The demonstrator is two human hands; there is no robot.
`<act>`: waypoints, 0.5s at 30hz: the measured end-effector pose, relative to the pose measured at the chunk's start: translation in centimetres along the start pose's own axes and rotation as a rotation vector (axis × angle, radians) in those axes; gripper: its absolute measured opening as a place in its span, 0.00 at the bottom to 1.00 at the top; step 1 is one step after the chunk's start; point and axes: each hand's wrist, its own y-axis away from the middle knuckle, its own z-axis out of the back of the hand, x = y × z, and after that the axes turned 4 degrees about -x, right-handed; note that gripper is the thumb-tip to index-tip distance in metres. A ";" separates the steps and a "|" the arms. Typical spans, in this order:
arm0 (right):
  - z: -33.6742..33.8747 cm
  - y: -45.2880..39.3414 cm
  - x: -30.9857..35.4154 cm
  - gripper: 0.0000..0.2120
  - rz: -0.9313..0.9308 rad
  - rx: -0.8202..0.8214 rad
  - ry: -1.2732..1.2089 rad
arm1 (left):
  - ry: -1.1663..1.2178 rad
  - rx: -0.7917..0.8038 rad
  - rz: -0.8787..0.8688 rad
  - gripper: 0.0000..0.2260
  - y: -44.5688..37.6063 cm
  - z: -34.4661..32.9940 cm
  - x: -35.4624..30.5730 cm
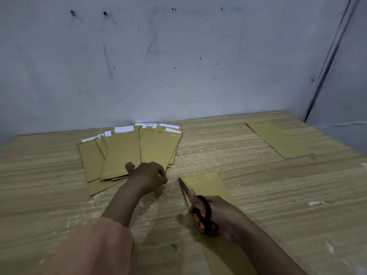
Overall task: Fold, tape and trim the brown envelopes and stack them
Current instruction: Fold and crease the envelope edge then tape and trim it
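Note:
Several brown envelopes with white strips at their far ends lie fanned out on the wooden table. My left hand is curled at the pile's near edge, with a small yellow thing showing between its fingers. My right hand grips black and orange scissors, blades nearly closed and pointing away, over a brown envelope that runs under my forearm toward the table's near edge. One single brown envelope lies apart at the far right.
A grey marked wall rises right behind the table, with a side panel at the right. Small white scraps dot the tabletop at the right.

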 end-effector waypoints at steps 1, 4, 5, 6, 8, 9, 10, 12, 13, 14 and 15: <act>0.1 0.0 0.0 0.29 -0.001 -0.001 -0.003 | 0.012 -0.012 -0.003 0.06 0.3 -0.4 0.0; 0.1 0.0 0.1 0.30 -0.004 -0.010 0.019 | 0.056 -0.092 0.026 0.07 1.1 -1.4 0.5; 0.2 -0.1 0.1 0.31 -0.005 -0.012 0.025 | 0.086 -0.120 0.036 0.07 1.4 -1.7 0.6; 0.1 -0.1 0.1 0.31 -0.006 -0.011 0.029 | 0.110 -0.145 0.049 0.07 1.8 -2.1 0.7; 0.1 -0.1 0.1 0.31 -0.008 -0.006 0.031 | 0.117 -0.204 0.074 0.08 2.6 -2.6 0.7; 0.1 0.0 0.1 0.31 -0.010 -0.006 0.030 | 0.099 -0.241 0.085 0.09 2.9 -2.8 0.6; 0.1 0.0 0.2 0.31 -0.012 -0.003 0.029 | 0.077 -0.278 0.091 0.09 3.2 -3.0 0.6; 0.1 0.0 0.2 0.31 -0.015 0.002 0.028 | 0.042 -0.333 0.096 0.11 3.8 -3.2 0.4; 0.1 0.0 0.2 0.31 -0.018 0.004 0.027 | 0.030 -0.342 0.100 0.11 4.0 -3.3 0.2; 0.1 0.0 0.2 0.31 -0.020 0.006 0.024 | 0.016 -0.339 0.109 0.11 4.2 -3.4 0.0; 0.1 0.0 0.2 0.31 -0.023 0.006 0.022 | -0.004 -0.329 0.122 0.11 4.4 -3.5 -0.2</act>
